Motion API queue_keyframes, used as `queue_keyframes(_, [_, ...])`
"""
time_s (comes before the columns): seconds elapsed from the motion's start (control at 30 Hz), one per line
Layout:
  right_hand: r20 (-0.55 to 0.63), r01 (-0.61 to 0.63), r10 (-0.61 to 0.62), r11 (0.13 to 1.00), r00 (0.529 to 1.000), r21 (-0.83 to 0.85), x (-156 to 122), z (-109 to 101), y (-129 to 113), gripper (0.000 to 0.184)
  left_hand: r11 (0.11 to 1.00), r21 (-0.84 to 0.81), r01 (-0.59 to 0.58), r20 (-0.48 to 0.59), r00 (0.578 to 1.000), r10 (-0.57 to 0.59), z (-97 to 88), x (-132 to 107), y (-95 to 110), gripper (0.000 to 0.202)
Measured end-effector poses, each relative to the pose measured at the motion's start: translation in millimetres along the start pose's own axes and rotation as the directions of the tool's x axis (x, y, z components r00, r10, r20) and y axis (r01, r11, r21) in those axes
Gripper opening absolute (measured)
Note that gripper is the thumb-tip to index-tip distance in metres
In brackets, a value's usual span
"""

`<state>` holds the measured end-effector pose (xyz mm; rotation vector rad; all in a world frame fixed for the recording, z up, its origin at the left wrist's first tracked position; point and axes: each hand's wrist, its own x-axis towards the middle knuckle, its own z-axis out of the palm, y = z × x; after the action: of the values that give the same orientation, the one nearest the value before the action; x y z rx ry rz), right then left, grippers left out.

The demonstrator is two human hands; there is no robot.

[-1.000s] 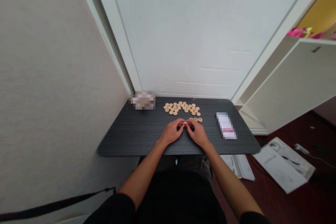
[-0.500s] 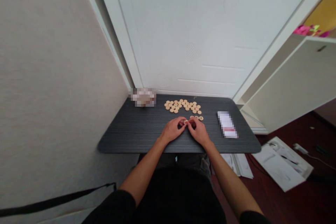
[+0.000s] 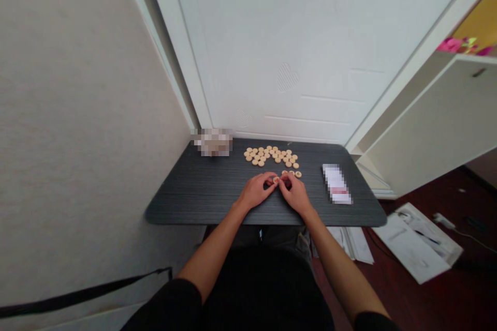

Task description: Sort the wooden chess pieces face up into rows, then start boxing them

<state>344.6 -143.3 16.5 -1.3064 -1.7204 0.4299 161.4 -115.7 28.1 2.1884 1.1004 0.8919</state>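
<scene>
A small round wooden game piece (image 3: 276, 180), pale with a reddish mark on top, is held just above the dark table (image 3: 202, 191). My left hand (image 3: 256, 191) is closed, pinching the piece between thumb and fingers. From the other side my right hand (image 3: 295, 194) is closed too, with its thumb and fingertips at the piece's right edge. Right behind my right hand lies a short row of marked game pieces (image 3: 298, 174), partly hidden by the fingers. Farther back, several more plain-looking game pieces (image 3: 277, 160) lie spread in a loose cluster.
A blurred-out package (image 3: 213, 144) sits at the table's back left corner. To the right lies a blurred white and pink item (image 3: 336, 185). A white panel door (image 3: 272, 36) rises behind the table. An open white box (image 3: 419, 243) rests on the floor at right.
The whole view has shifted slightly. Both hands stay at the same place with the game piece between them, which appears turned a little.
</scene>
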Motion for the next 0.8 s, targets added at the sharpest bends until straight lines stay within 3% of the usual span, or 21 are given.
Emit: queue_keyframes(0.8, [-0.011, -0.002, 0.002, 1.000, 1.000, -0.023, -1.4, 0.2, 1.1, 0.024, 0.996, 0.085, -0.029, -0.011, 0.999, 0.030, 0.2, -0.2, -2.6, 0.025])
